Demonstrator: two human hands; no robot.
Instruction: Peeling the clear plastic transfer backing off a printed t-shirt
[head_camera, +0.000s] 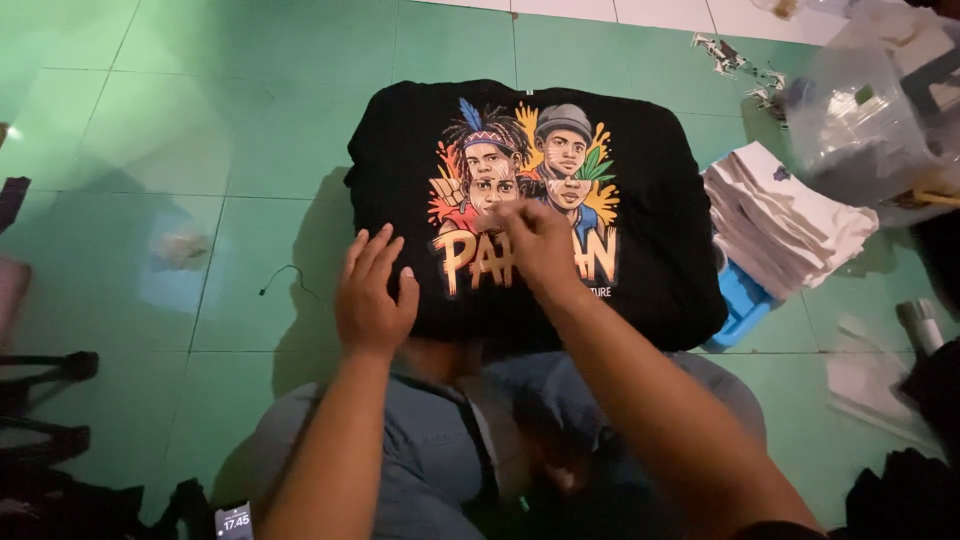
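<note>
A folded black T-shirt (650, 210) with a colourful cartoon print of faces and orange lettering lies on the green tiled floor in front of my knees. My left hand (372, 292) rests flat on its near left edge, fingers spread. My right hand (535, 240) presses on the middle of the print with fingers drawn together, covering part of the lettering. Neither hand holds anything that I can see.
A stack of white folded papers or cards (785, 225) sits to the right on a blue object (740, 305). A clear plastic bag (860, 120) lies at the upper right. Dark cloth (60, 490) lies at the lower left, a thin black cord (285, 275) on the floor.
</note>
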